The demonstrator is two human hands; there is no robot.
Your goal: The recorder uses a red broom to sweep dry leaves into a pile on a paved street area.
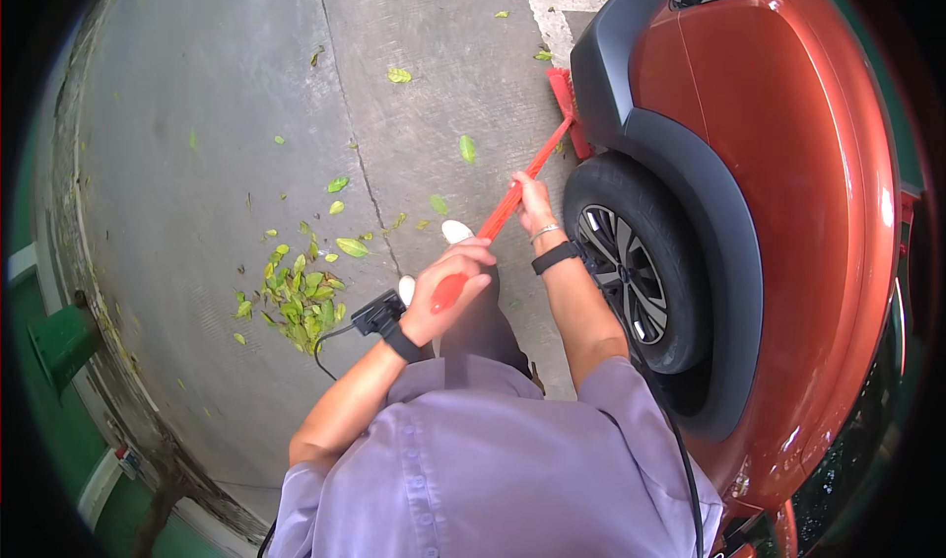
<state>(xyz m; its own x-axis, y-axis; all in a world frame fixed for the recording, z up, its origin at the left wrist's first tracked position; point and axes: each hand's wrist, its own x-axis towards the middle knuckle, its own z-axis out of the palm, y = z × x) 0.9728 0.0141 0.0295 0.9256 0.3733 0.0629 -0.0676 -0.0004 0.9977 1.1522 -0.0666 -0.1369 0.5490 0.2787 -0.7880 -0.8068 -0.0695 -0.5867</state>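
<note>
A red push broom crosses in front of me, its handle (510,207) slanting up and to the right. My left hand (447,281) is closed around the handle's upper end, which shows at the palm. Farther down the handle, my right hand (533,199) grips it too. The broom head (562,92) rests on the concrete beside the car's dark bumper, just ahead of the front tyre (584,177); its bristles are mostly hidden. A pile of green and yellow leaves (303,303) lies on the ground to my left.
An orange-red car (783,151) stands close on my right, its wheel (624,270) near my right forearm. Loose leaves (466,148) are scattered over the concrete (222,114). A raised edge (70,159) and a green container (66,343) border the left side. Cables run along both arms.
</note>
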